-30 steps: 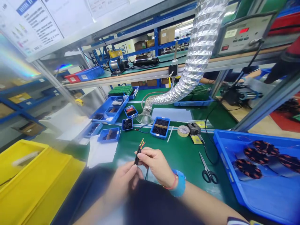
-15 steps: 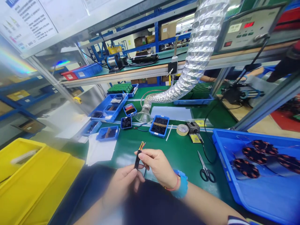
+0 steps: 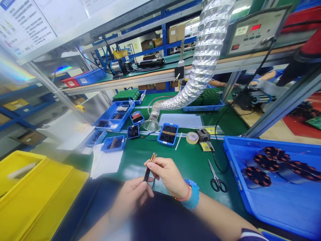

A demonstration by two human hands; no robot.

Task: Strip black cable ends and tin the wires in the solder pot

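Near the front edge of the green bench, both my hands are on a black-sheathed cable point(image 3: 147, 174) held upright and slightly tilted. Thin coloured wires point(image 3: 152, 156), yellow, red and dark, stick out of its top end. My left hand point(image 3: 134, 190) is closed around the lower part of the black sheath. Above it, the thumb and forefinger of my right hand point(image 3: 167, 172) pinch the cable where the wires come out. Its lower end is hidden behind my fingers.
Scissors point(image 3: 217, 179) lie to the right, beside a blue tray point(image 3: 233, 167) of round motor parts. Ahead are a roll of tape point(image 3: 192, 137), a soldering-iron stand point(image 3: 203, 135), small blue bins point(image 3: 168, 144) and a silver duct point(image 3: 165, 105). Yellow bins point(image 3: 50, 187) stand left.
My right fingers have moved up slightly along the cable towards the wires, and less of the coloured wire shows. The camera view has shifted a little.
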